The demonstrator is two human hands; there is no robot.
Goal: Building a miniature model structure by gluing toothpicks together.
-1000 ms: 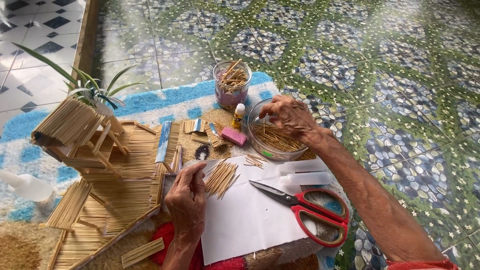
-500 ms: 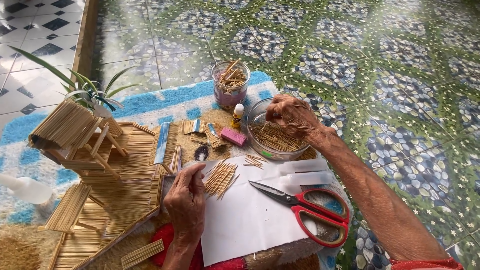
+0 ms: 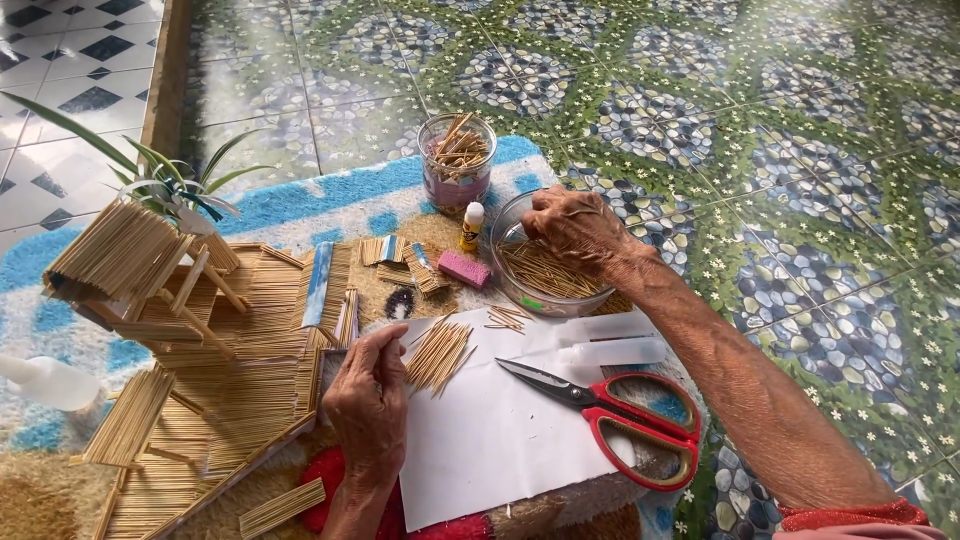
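My right hand (image 3: 575,230) reaches into a clear glass bowl (image 3: 520,292) full of thin wooden sticks (image 3: 545,272), fingers curled among them. My left hand (image 3: 368,405) rests on the left edge of a white sheet of paper (image 3: 500,440), fingertips pinching near a fanned pile of sticks (image 3: 438,355) lying on the sheet. Red-handled scissors (image 3: 620,415) lie on the paper to the right. A few loose sticks (image 3: 508,318) lie between bowl and pile.
A small stick-built hut (image 3: 130,265) and flat stick panels (image 3: 240,390) sit at left. A glass jar of sticks (image 3: 457,160), a small glue bottle (image 3: 471,226), a pink block (image 3: 465,269), a white bottle (image 3: 50,383) and a green plant (image 3: 165,185) surround the work on a blue-white rug.
My right hand has shifted slightly within the bowl of sticks. My left hand stays by the stick pile on the paper.
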